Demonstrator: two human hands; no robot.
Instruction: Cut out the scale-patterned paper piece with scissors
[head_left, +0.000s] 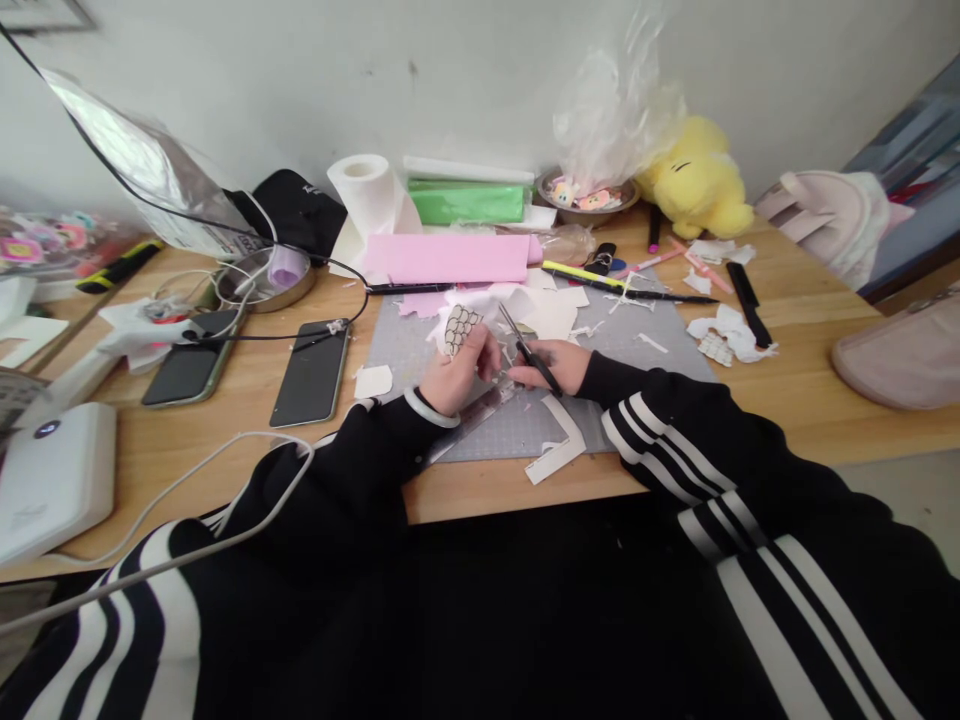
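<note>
My left hand (459,372) is closed on a small patterned piece (459,328), pale with dark scale-like lines, held up above the grey cutting mat (645,375). To its right, my right hand (553,366) grips dark-handled scissors (534,358). The blades point up and left toward the patterned piece without visibly touching it. White paper scraps (555,310) lie on the mat behind both hands. An L-shaped white offcut (559,455) rests at the mat's front edge, and a clear ruler (472,415) lies partly under my left hand.
Two phones (311,372) lie left of the mat, near a metal bowl (289,292) and cables. Behind stand a white roll (367,200), pink sheets (450,258) and a green pack (469,202). Pens, a yellow plush (697,180) and a pink bag (900,350) are at right.
</note>
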